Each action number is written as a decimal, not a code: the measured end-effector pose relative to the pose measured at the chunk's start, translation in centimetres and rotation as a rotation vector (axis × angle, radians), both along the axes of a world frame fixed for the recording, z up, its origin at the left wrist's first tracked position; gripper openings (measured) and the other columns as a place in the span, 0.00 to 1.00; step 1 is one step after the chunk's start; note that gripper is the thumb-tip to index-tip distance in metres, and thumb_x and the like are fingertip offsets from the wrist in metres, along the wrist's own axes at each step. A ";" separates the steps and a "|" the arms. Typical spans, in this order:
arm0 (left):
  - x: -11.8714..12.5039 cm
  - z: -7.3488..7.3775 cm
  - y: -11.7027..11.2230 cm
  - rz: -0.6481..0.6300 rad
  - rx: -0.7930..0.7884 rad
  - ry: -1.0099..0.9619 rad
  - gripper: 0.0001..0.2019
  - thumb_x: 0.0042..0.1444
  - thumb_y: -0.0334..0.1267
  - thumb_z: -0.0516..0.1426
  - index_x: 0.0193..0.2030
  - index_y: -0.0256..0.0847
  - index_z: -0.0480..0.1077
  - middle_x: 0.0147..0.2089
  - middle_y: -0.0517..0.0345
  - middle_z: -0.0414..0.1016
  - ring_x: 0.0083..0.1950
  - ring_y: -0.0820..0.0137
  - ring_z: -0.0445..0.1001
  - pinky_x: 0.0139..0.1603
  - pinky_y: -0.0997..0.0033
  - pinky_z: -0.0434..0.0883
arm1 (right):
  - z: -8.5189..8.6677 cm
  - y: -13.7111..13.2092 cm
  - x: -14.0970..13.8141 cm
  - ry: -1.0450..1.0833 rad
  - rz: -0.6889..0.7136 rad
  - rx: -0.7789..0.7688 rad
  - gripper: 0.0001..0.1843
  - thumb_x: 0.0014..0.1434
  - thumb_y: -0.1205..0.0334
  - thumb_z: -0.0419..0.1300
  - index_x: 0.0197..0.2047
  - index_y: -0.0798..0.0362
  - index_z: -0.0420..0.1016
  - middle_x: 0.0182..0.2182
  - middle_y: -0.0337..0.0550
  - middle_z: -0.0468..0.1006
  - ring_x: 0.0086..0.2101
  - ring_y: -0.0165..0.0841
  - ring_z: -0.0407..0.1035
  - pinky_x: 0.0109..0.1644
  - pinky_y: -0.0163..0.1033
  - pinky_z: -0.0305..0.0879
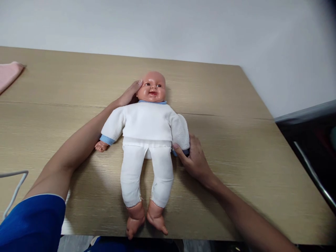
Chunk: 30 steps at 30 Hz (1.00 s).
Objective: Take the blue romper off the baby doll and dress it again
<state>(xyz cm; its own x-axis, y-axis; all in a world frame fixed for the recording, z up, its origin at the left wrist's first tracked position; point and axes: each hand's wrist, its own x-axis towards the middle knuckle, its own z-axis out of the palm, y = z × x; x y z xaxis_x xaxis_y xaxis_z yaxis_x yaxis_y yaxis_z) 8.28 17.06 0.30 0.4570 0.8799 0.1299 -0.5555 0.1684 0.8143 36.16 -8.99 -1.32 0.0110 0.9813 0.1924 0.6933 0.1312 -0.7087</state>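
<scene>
A baby doll (149, 164) lies on its back on the table, its head toward the wall and its bare feet at the front edge. It wears a white fleece top (147, 120) with blue collar and cuffs, and white leggings. My left hand (131, 92) cups the side of the doll's head, thumb at its temple, the other fingers hidden behind. My right hand (194, 155) is closed round the end of the sleeve (180, 132) on the right, thumb on top near the blue cuff. The doll's hand on that side is hidden; its other hand (101, 146) shows past the cuff.
The wooden table (228, 91) has a seam across it and meets a pale wall behind. Pink cloth (10, 74) lies at the far left, and a white cable (15, 189) curves at the near left. Beyond the right edge is a dark area with a metal bar (313, 173).
</scene>
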 end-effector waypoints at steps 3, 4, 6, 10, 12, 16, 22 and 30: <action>0.0 0.2 0.1 0.001 -0.005 0.035 0.39 0.66 0.73 0.69 0.72 0.48 0.80 0.69 0.47 0.88 0.84 0.40 0.74 0.90 0.39 0.66 | -0.1 0.0 0.1 -0.010 0.001 0.004 0.33 0.77 0.34 0.63 0.73 0.46 0.73 0.63 0.60 0.82 0.62 0.58 0.75 0.71 0.67 0.72; 0.0 0.3 0.1 -0.005 -0.006 0.059 0.38 0.67 0.72 0.69 0.71 0.47 0.80 0.69 0.46 0.88 0.84 0.39 0.74 0.90 0.38 0.65 | -0.1 0.0 0.1 -0.012 0.001 0.004 0.33 0.77 0.34 0.62 0.73 0.46 0.72 0.63 0.60 0.82 0.62 0.58 0.75 0.71 0.67 0.72; -0.1 0.5 0.1 -0.029 0.002 0.111 0.34 0.68 0.67 0.70 0.69 0.45 0.81 0.68 0.46 0.89 0.83 0.38 0.74 0.90 0.37 0.65 | -0.1 0.1 0.1 -0.014 0.001 0.006 0.33 0.77 0.33 0.62 0.73 0.47 0.72 0.63 0.60 0.82 0.62 0.58 0.75 0.71 0.66 0.72; -0.3 0.5 -0.1 -0.105 0.047 0.130 0.26 0.67 0.59 0.73 0.63 0.44 0.84 0.66 0.47 0.90 0.83 0.37 0.74 0.90 0.35 0.65 | -0.1 0.1 0.2 -0.018 0.003 0.008 0.34 0.76 0.33 0.62 0.72 0.48 0.73 0.61 0.60 0.83 0.60 0.58 0.75 0.69 0.66 0.73; -0.4 0.5 -0.2 -0.124 0.050 0.101 0.25 0.67 0.58 0.74 0.62 0.45 0.85 0.66 0.47 0.90 0.83 0.37 0.75 0.90 0.34 0.65 | -0.1 0.1 0.2 -0.019 0.005 0.004 0.34 0.76 0.32 0.62 0.71 0.48 0.74 0.61 0.60 0.83 0.60 0.58 0.75 0.69 0.66 0.72; -0.3 0.5 -0.1 -0.075 0.010 0.087 0.28 0.68 0.57 0.73 0.67 0.44 0.82 0.69 0.45 0.88 0.82 0.37 0.75 0.91 0.37 0.64 | -0.1 0.2 0.3 -0.015 0.010 0.004 0.34 0.76 0.32 0.62 0.72 0.47 0.74 0.61 0.59 0.83 0.60 0.58 0.75 0.69 0.66 0.73; 0.0 -0.1 0.7 -0.020 0.009 0.121 0.31 0.71 0.65 0.69 0.69 0.45 0.80 0.70 0.47 0.88 0.84 0.36 0.72 0.91 0.34 0.63 | -0.2 0.2 0.4 -0.029 0.014 0.012 0.33 0.77 0.32 0.62 0.71 0.46 0.73 0.61 0.59 0.83 0.60 0.58 0.76 0.69 0.65 0.73; -0.3 -0.5 1.0 -0.041 0.063 0.133 0.32 0.69 0.68 0.68 0.66 0.47 0.81 0.69 0.48 0.89 0.83 0.36 0.75 0.90 0.34 0.65 | -0.3 0.2 0.5 -0.041 0.024 0.021 0.33 0.77 0.32 0.62 0.70 0.48 0.73 0.59 0.59 0.83 0.59 0.57 0.75 0.68 0.64 0.73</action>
<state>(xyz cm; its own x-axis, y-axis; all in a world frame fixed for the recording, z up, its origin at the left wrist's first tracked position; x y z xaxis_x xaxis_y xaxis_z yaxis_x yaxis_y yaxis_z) 7.93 18.05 -0.21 0.5093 0.8521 0.1202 -0.4358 0.1350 0.8899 36.61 -8.80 -1.63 -0.0211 0.9769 0.2127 0.7179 0.1629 -0.6768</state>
